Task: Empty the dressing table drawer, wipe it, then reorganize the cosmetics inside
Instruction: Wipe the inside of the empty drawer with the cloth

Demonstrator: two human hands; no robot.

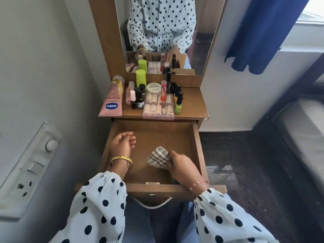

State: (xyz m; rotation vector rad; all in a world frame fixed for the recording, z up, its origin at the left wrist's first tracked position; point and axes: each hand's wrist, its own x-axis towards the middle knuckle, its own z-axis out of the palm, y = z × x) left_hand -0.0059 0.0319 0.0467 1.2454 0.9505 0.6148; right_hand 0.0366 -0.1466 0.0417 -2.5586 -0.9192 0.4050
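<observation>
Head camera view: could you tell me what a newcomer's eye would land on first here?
Probably the open wooden drawer at centre, where the right hand grips a striped cloth on the drawer floor while the left hand hangs loosely curled near the left wall. Next, the cosmetics crowding the tabletop above, notably the pink Vaseline tube.
</observation>
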